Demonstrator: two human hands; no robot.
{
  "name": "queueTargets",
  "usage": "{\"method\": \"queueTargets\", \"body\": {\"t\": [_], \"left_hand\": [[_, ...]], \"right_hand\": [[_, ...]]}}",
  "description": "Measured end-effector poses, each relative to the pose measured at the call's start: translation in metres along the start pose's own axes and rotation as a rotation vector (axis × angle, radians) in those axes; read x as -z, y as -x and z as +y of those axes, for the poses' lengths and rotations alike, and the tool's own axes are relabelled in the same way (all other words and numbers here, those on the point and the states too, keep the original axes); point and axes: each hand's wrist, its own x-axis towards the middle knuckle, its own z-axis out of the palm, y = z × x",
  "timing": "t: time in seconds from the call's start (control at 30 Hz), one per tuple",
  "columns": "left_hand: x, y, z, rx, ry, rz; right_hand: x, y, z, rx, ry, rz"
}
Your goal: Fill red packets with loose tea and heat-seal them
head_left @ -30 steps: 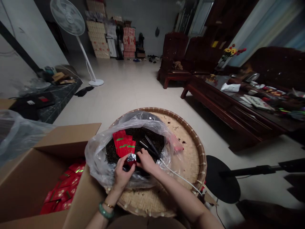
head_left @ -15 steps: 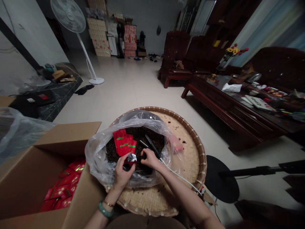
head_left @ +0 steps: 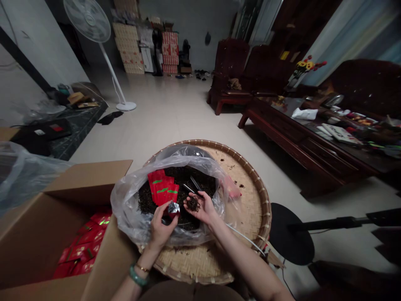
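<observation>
My left hand is closed around a small red packet, whose silvery foil mouth faces up. Beside it, my right hand lies palm up with fingers cupped, carrying a small heap of dark dried tea leaves. Both hands are over a large clear plastic bag, rolled open and filled with loose tea. Several flat red packets with green bands lie fanned on the tea. A dark two-armed tool with a white cord rests behind my right hand, which partly hides it.
The bag stands on a round woven bamboo tray with scattered leaves. At left, an open cardboard box contains many red packets. A black round stand base is at right. A white fan and wooden table stand farther off.
My right hand has turned from fingers-down in the tea to palm up, now showing a heap of tea leaves. The left hand and its packet stay nearly still.
</observation>
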Motion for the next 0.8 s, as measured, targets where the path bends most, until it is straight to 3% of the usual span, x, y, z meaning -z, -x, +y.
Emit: {"method": "queueTargets", "body": {"t": [0.33, 0.47, 0.7, 0.8], "left_hand": [[-0.002, 0.002, 0.004, 0.006, 0.020, -0.098], [-0.006, 0.006, 0.002, 0.018, 0.069, -0.159], [-0.003, 0.005, 0.003, -0.230, -0.040, -0.273], [0.003, 0.000, 0.007, -0.221, -0.047, -0.319]], "right_hand": [[-0.002, 0.000, 0.010, 0.067, -0.228, 0.157], [-0.005, 0.005, 0.012, 0.067, -0.290, 0.163], [-0.014, 0.014, 0.016, 0.057, -0.236, 0.129], [-0.016, 0.016, 0.017, 0.061, -0.234, 0.133]]}}
